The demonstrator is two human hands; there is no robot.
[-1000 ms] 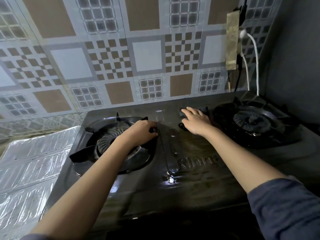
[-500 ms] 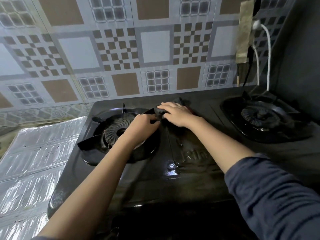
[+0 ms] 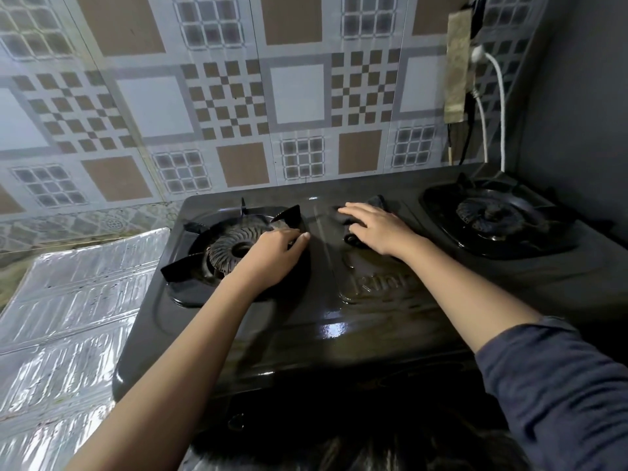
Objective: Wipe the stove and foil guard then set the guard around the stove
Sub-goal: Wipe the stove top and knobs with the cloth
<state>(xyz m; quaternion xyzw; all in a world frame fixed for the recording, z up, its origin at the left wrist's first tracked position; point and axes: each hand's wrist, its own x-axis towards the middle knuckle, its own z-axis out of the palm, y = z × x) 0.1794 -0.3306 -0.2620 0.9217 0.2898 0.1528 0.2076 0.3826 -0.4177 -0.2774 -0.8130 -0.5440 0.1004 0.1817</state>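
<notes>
A black two-burner gas stove (image 3: 306, 321) fills the middle of the view, its top glossy and wet-looking. My right hand (image 3: 377, 229) presses flat on a dark cloth (image 3: 373, 203) on the stove's middle strip, near the back edge. My left hand (image 3: 272, 256) rests on the right side of the left burner (image 3: 234, 248), fingers curled at its rim; what it holds, if anything, is hidden. The silver foil guard (image 3: 64, 321) lies flat to the left of the stove. The right burner (image 3: 489, 215) is uncovered.
A patterned tiled wall (image 3: 238, 96) rises right behind the stove. At the back right, white and black cables (image 3: 499, 107) hang from a wall outlet beside a grey side wall (image 3: 584, 113). Dark hair shows at the bottom edge.
My right hand slid the cloth left toward the left burner, then back right along the middle strip. My left hand stayed on the left burner. The camera view shifted.
</notes>
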